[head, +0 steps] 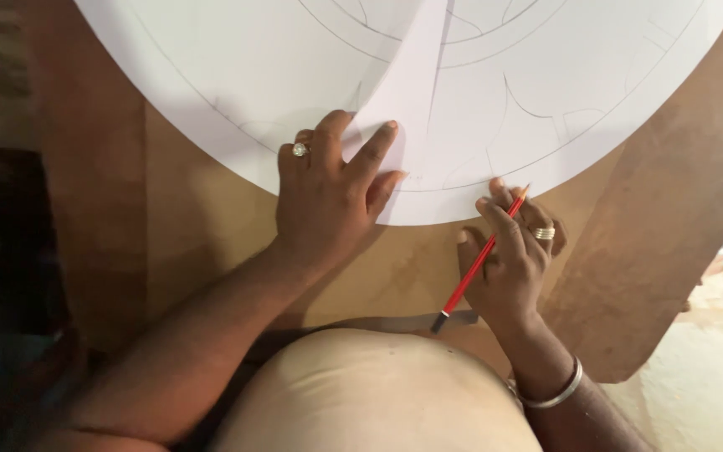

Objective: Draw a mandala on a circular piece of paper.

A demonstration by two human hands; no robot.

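Tracing step in hand, as I read it: my left hand is spread flat, fingers pressing a narrow wedge-shaped paper template onto the big round white sheet, which lies on a brown board worktop. My right hand is closed on a red pencil in a writing grip, tip up at the sheet's near edge, just right of the template's lower corner, dark end pointing back toward me. Faint pencil arcs and radial lines are already on the sheet; I can't tell whether the tip is touching paper. Judgement: next move calls for holding the template dead still under the left fingers while running the tip along its right edge, with light pressure so the template doesn't creep.
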